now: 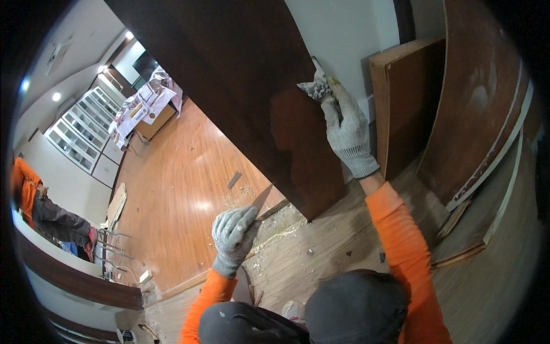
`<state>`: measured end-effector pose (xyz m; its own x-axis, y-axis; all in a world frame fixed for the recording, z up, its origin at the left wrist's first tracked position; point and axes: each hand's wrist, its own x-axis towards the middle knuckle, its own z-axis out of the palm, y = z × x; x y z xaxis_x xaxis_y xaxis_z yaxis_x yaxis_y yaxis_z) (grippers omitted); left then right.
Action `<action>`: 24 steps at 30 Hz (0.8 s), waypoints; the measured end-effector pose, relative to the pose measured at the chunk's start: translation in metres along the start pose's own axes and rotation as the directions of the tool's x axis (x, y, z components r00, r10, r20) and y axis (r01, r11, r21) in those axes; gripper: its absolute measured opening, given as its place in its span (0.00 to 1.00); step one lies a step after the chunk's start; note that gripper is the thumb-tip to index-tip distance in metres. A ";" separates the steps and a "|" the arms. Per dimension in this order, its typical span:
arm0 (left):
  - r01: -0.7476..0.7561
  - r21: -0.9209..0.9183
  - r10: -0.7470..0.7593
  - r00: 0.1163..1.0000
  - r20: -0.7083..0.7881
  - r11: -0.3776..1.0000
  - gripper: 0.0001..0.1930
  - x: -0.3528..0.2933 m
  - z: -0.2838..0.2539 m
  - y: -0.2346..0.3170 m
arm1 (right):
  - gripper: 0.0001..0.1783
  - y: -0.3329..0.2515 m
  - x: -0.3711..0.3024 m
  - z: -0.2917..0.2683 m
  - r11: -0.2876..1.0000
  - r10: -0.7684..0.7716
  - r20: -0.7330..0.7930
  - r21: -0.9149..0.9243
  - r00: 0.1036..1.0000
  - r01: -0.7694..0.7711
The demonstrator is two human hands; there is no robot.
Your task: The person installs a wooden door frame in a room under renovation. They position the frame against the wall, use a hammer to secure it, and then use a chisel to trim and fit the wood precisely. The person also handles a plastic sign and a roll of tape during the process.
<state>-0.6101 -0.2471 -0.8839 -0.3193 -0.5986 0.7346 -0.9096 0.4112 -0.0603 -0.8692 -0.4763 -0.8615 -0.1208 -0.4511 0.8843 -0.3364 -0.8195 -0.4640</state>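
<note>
A tall dark brown wooden panel (pixel 240 74) stands slanted across the middle, with a redder brown patch (pixel 292 137) on its lower face. My right hand (pixel 348 123), in a grey knit glove, is closed on a scraper (pixel 316 87) whose blade is smeared with white, held at the panel's right edge. Below and to the left of the panel, my gloved left hand (pixel 235 232) is closed round a thin pointed brown sliver (pixel 263 198) that looks like veneer. Its tip points up toward the panel's lower edge. The fingers hide the rest of the sliver.
A brown box-like board (pixel 401 103) and a curved brown panel (pixel 478 109) lean at the right. Debris covers the broken floor seam (pixel 281 226). A loose dark offcut (pixel 234 180) lies on the orange wood floor. Another person in orange (pixel 43 200) is at far left, near a metal stool (pixel 112 243).
</note>
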 end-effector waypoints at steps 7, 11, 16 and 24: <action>0.822 -0.158 -0.797 0.569 0.203 0.547 0.10 -0.176 0.022 -0.053 | 0.25 -0.056 0.015 -0.049 0.921 0.388 0.269 -0.150 0.881 -0.360; 0.979 -0.200 -0.992 0.070 0.109 0.047 0.12 -0.327 -0.002 -0.136 | 0.27 -0.089 0.019 -0.049 0.905 0.404 0.364 -0.290 0.839 -0.310; 0.906 -0.327 -0.963 -0.244 0.116 -0.269 0.09 -0.407 -0.015 -0.162 | 0.31 0.000 -0.008 -0.032 0.931 0.358 0.317 -0.043 0.878 -0.364; 0.889 0.452 -0.955 0.192 -0.228 0.071 0.37 -0.336 0.001 -0.106 | 0.28 0.021 -0.027 -0.035 0.940 0.341 0.179 -0.046 0.923 -0.339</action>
<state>-0.4066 -0.0901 -1.1253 0.8675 -0.3509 0.3526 -0.4688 -0.8138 0.3435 -0.9062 -0.4694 -0.8930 -0.0590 -0.7592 0.6482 -0.3179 -0.6013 -0.7331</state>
